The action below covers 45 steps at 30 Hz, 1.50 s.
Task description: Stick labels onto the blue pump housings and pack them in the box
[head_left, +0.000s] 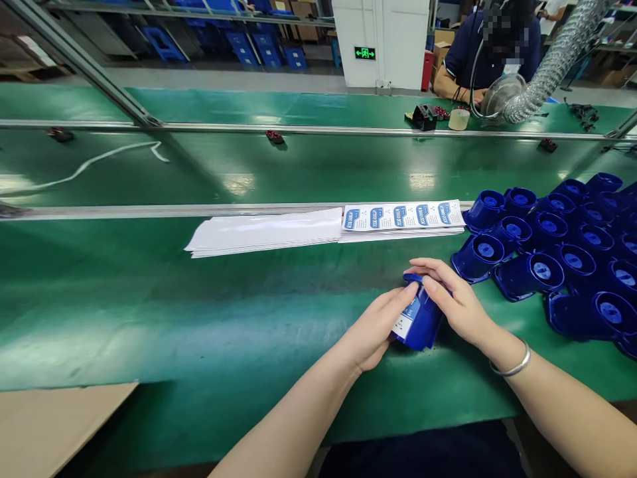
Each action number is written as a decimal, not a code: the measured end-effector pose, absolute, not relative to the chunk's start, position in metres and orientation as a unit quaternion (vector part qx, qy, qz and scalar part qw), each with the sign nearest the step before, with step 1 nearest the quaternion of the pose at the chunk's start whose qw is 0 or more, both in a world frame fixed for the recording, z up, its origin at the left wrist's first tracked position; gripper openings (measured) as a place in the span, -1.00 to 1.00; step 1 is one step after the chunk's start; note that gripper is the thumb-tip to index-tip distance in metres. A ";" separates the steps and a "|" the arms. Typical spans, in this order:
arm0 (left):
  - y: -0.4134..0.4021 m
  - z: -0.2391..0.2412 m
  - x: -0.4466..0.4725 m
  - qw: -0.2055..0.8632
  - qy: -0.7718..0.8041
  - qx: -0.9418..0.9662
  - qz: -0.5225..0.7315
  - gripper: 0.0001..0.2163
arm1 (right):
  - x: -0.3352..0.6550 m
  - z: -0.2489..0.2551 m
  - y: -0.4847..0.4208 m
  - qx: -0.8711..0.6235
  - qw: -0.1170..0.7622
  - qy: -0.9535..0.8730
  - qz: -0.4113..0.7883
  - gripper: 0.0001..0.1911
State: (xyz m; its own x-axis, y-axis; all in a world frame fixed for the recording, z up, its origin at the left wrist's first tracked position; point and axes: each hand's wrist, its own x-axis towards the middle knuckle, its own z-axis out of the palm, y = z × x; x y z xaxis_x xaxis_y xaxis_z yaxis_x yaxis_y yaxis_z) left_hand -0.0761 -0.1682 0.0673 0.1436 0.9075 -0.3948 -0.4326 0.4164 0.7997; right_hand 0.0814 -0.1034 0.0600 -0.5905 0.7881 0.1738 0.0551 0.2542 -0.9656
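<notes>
Both my hands hold one blue plastic housing (422, 326) low over the green bench. My left hand (377, 326) grips its left side, fingers curled round it and a thumb on a white and blue label stuck to its face. My right hand (456, 299) lies over the top and right side with fingers pressed on it. A sheet of blue and white labels (403, 216) lies just beyond, on a stack of white backing sheets (263, 232).
Several blue housings (557, 255) are heaped at the right. A metal rail (149, 211) divides the bench from a green conveyor belt (298, 169). Brown cardboard (54, 425) sits at the near left. A person across the line works beside a silver duct (552, 66).
</notes>
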 end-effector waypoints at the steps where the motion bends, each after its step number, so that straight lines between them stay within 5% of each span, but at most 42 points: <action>1: -0.168 0.067 -0.076 0.711 0.453 0.248 0.477 -0.60 | 0.081 0.060 -0.103 -0.298 0.342 -0.718 0.528 -0.62; 15: -0.170 0.071 -0.083 0.752 0.412 0.288 0.426 -0.61 | 0.083 0.059 -0.097 -0.263 0.349 -0.772 0.461 -0.64; 31: -0.172 0.073 -0.089 0.732 0.351 0.449 0.373 -0.15 | 0.088 0.056 -0.085 -0.274 0.397 -0.684 0.547 -0.53; 45: -0.163 0.051 -0.085 0.488 0.513 0.479 0.519 -0.29 | 0.072 0.028 -0.091 -0.355 0.488 -0.609 0.514 -0.57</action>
